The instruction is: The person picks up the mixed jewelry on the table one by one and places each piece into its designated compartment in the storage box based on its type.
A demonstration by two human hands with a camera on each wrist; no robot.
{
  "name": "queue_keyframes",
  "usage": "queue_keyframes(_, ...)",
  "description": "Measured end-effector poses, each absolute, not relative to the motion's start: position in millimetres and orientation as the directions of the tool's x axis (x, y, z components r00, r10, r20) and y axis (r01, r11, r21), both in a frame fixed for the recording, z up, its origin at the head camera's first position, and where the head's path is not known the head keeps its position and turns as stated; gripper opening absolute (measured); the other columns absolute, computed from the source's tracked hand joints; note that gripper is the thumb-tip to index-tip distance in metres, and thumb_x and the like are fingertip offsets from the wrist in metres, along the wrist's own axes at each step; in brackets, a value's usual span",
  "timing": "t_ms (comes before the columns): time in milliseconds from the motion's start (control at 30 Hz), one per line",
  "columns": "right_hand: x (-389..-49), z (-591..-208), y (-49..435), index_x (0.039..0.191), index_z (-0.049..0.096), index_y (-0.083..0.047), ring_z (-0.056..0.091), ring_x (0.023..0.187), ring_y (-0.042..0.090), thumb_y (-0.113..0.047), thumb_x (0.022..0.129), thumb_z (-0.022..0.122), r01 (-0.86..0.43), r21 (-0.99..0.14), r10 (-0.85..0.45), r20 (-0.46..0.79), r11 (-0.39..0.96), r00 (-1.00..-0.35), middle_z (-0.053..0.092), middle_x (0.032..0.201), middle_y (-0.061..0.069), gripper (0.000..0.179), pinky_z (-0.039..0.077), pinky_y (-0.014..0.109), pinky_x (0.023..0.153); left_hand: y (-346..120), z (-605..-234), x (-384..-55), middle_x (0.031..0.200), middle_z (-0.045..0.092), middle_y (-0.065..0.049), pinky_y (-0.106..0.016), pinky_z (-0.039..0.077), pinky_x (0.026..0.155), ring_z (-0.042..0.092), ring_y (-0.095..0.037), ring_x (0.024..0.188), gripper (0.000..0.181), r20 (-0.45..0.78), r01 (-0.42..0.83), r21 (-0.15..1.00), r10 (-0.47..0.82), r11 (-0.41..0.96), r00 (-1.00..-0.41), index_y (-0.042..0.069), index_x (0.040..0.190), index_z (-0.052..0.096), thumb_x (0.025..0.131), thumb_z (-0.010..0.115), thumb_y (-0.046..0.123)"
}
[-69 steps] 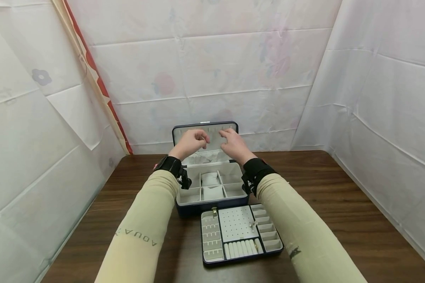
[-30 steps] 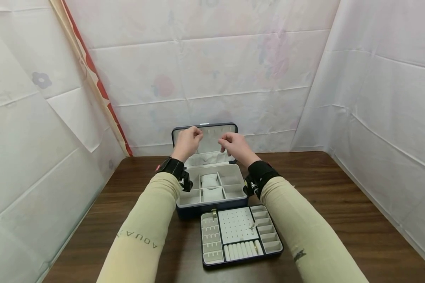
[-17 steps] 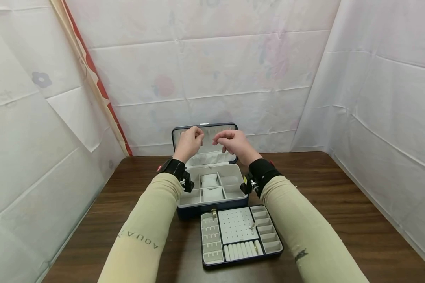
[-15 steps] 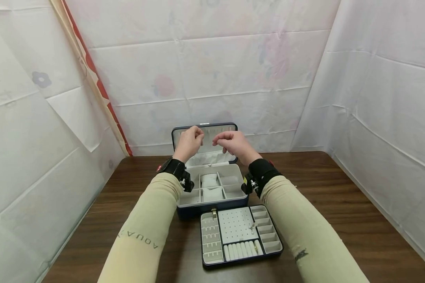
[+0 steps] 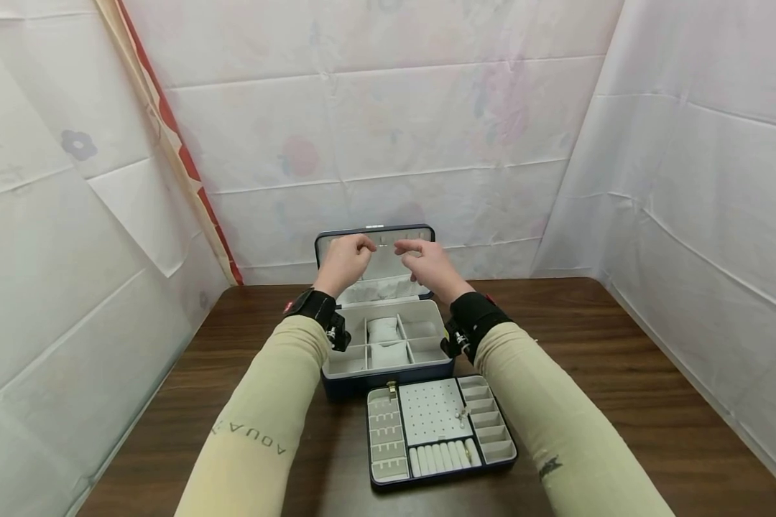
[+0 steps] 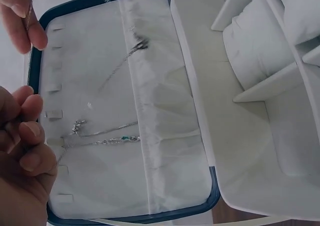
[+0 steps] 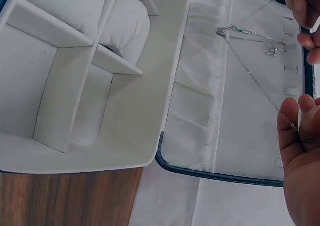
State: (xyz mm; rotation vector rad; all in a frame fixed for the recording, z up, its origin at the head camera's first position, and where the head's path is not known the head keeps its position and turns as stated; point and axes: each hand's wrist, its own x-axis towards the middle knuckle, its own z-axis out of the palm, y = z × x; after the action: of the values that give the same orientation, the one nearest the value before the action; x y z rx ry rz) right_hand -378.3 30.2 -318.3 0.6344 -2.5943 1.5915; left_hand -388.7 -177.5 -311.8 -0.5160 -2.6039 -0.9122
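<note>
- Head: A person's left hand [image 5: 345,261] and right hand [image 5: 430,267] are held before the raised lid [image 5: 388,260] of a jewelry box [image 5: 356,385] on a wooden tabletop [image 5: 595,337], a tray [image 5: 427,409] set in front.
- Left wrist: A silver chain [image 6: 141,44] is suspended before the lid, one side pinched in the left hand's grip.
- Right wrist: The chain's other side is pinched in the right hand's grip.

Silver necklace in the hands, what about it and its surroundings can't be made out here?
Necklace: head view, too thin to trace between the left hand and right hand.
Pendant-like piece: left wrist view, too small and blurred to identify.
Each hand: cut off by the edge in its own wrist view.
Lid: head view, partly hidden behind both hands.
</note>
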Motion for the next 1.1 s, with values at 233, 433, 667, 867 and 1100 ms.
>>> queue_keyframes(233, -382.2, -319.3, 30.1, 0.154, 0.047, -0.012, 0.058, 0.098, 0.037, -0.010, 0.104, 0.044, -0.428, -0.737, -0.363, 0.261, 0.524, -0.894, 0.052, 0.147, 0.007, 0.050, 0.044, 0.037, 0.075, -173.8, -312.1, -391.5, 0.120, 0.068, -0.016, -0.041, 0.049, 0.081, 0.063, -0.028, 0.099, 0.036, 0.403, 0.439, 0.489, 0.251, 0.753, -0.880, 0.003, 0.135, 0.065, 0.107, 0.043, 0.007)
queue_keyframes(433, -387.6, -318.4, 26.2, 0.158, 0.038, -0.011, 0.046, 0.139, 0.028, -0.006, 0.104, 0.042, -0.482, -0.602, -0.400, 0.276, 0.637, -0.874, 0.044, 0.155, 0.010, 0.055, 0.044, 0.044, 0.096, -172.3, -312.0, -393.5, 0.123, 0.064, -0.018, -0.044, 0.049, 0.087, 0.061, -0.032, 0.110, 0.043, 0.347, 0.424, 0.526, 0.270, 0.737, -0.898, 0.003, 0.147, 0.054, 0.107, 0.040, 0.004)
queue_keyframes(667, -387.4, -312.8, 19.0, 0.161, 0.030, -0.007, 0.056, 0.122, 0.030, -0.004, 0.103, 0.044, -0.478, -0.435, -0.395, 0.270, 0.763, -0.878, 0.034, 0.161, 0.014, 0.060, 0.044, 0.040, 0.087, -169.6, -313.7, -396.8, 0.135, 0.056, -0.019, -0.042, 0.047, 0.088, 0.059, -0.031, 0.114, 0.050, 0.280, 0.398, 0.559, 0.286, 0.728, -0.916, 0.002, 0.156, 0.038, 0.106, 0.037, 0.005)
queue_keyframes(867, -389.1, -314.3, 18.5, 0.161, 0.026, -0.003, 0.058, 0.090, 0.029, -0.002, 0.104, 0.042, -0.482, -0.323, -0.415, 0.256, 0.815, -0.873, 0.033, 0.161, 0.018, 0.059, 0.042, 0.037, 0.073, -165.9, -315.0, -396.3, 0.137, 0.054, -0.017, -0.037, 0.048, 0.081, 0.059, -0.027, 0.098, 0.052, 0.243, 0.361, 0.601, 0.267, 0.713, -0.933, 0.002, 0.157, 0.037, 0.106, 0.038, 0.005)
queue_keyframes(1100, -388.8, -314.5, 16.8, 0.163, 0.020, -0.005, 0.056, 0.080, 0.025, -0.005, 0.106, 0.041, -0.444, -0.276, -0.400, 0.202, 0.852, -0.894, 0.026, 0.164, 0.015, 0.061, 0.043, 0.035, 0.071, -163.1, -313.2, -394.8, 0.140, 0.053, -0.018, -0.036, 0.049, 0.080, 0.061, -0.025, 0.090, 0.052, 0.222, 0.344, 0.641, 0.264, 0.686, -0.939, 0.000, 0.157, 0.035, 0.105, 0.040, 0.005)
